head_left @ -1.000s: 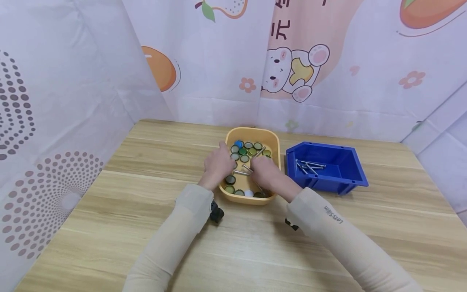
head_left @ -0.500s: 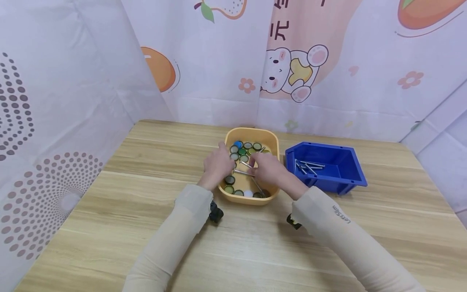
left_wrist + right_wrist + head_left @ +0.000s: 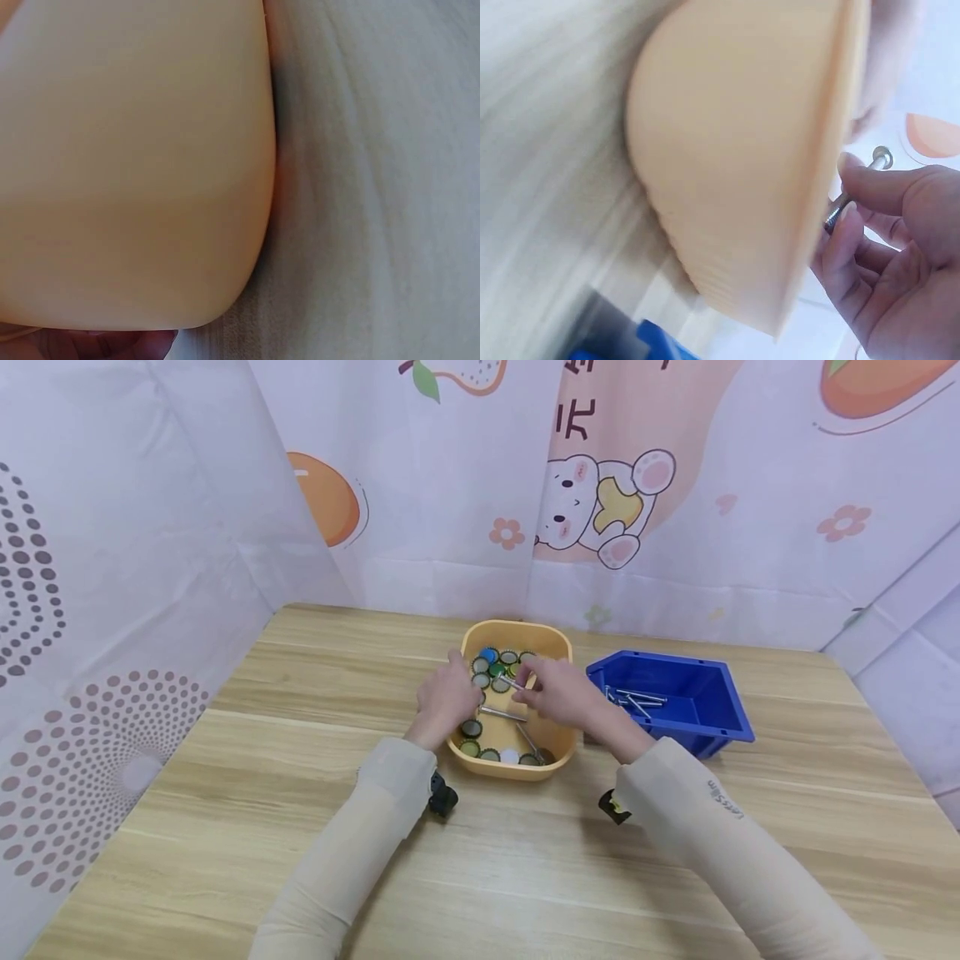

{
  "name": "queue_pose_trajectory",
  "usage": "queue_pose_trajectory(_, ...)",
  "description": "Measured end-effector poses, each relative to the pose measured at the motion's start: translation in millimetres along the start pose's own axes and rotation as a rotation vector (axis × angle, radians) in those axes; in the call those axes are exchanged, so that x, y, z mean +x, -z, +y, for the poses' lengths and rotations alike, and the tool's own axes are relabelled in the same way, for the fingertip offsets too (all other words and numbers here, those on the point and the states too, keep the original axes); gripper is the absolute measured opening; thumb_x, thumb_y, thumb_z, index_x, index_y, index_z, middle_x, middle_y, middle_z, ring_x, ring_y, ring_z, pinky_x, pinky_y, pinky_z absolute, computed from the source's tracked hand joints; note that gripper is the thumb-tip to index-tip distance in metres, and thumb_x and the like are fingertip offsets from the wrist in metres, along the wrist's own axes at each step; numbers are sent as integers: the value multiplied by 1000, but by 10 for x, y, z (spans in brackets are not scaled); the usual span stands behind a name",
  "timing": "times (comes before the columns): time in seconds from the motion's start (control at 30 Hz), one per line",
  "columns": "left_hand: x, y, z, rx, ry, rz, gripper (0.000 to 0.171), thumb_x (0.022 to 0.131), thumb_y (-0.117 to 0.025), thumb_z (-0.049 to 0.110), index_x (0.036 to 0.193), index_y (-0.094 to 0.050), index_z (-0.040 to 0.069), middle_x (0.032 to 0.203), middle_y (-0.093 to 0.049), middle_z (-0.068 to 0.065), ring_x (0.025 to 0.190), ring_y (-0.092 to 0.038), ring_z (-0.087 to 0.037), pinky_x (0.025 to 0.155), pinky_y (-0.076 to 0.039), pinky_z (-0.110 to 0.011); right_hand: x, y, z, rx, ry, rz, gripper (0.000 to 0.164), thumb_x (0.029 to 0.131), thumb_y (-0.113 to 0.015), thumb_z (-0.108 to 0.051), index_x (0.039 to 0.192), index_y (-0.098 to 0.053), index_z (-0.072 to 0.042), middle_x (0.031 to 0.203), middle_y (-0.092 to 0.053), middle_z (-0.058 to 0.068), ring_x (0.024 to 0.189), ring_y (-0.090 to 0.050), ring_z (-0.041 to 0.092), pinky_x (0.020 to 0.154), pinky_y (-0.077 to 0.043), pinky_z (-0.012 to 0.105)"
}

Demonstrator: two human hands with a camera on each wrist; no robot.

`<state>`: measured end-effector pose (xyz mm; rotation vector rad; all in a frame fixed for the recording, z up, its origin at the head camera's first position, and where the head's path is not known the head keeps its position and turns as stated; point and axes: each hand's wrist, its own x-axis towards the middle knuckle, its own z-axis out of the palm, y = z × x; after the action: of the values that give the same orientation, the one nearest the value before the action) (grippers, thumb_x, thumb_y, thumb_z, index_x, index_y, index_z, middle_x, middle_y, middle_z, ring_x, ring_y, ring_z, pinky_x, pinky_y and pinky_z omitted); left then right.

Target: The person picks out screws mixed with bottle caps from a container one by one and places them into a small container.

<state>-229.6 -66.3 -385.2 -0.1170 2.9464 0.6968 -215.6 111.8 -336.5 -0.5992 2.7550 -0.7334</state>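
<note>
My right hand [image 3: 568, 697] is over the right side of the yellow plastic tub [image 3: 498, 768], pinching a metal bolt [image 3: 509, 681] between thumb and fingers. The right wrist view shows the bolt's round head [image 3: 883, 157] and threaded end, held above the tub's rim. At the left side of the tub, my left hand [image 3: 447, 700] grips the rim; its fingers are mostly hidden in the left wrist view, where the tub's wall [image 3: 135, 150] fills much of the picture. Bottle caps [image 3: 472, 728] lie inside with two more bolts, one across the middle [image 3: 503, 714] and another nearer the front [image 3: 529, 742].
Just right of the tub stands a blue open-front bin [image 3: 701, 739], with several bolts [image 3: 639, 707] lying in it. Both rest on a wooden table [image 3: 480, 877]. A printed curtain [image 3: 442, 585] hangs along the table's back edge.
My right hand has risen from inside the tub and shifted slightly right and back, lifting a bolt from among the caps. The left hand stays at the rim.
</note>
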Motion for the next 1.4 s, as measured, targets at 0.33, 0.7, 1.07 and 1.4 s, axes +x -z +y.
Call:
queue_pose_trajectory(0.33, -5, 3, 14, -3, 2, 0, 41, 92, -60, 21, 126, -42, 7, 81, -61, -8, 65, -60, -23, 51, -44, -32, -116, 323, 26, -9, -28, 11, 15, 95, -65, -21, 101, -59, -9, 87, -73, 13, 65, -64, 17, 57, -51, 28)
queue_pose_trajectory(0.7, -3, -9, 11, 7, -1, -1, 42, 93, -59, 22, 127, -41, 8, 80, -61, -7, 63, -59, -22, 50, -43, -32, -267, 625, 258, -16, -85, 1, 16, 96, -64, -20, 100, -58, -5, 80, -70, 11, 63, -65, 20, 55, -51, 28)
queue_pose_trajectory(1.07, 5, -15, 4, 10, -4, 0, 42, 93, -59, 23, 127, -41, 7, 81, -60, -8, 64, -59, -22, 50, -43, -31, -378, 855, 655, -38, -80, -63, 15, 94, -65, -15, 97, -56, -4, 79, -67, 13, 62, -62, 18, 56, -53, 28)
queue_pose_trajectory(1.4, 2, -10, -5, 11, -7, 6, 41, 92, -59, 22, 127, -42, 7, 80, -60, -8, 63, -58, -23, 49, -41, -31, -459, 894, 899, -104, -66, -112, 16, 92, -66, -13, 96, -55, -2, 75, -68, 9, 57, -62, 14, 58, -52, 30)
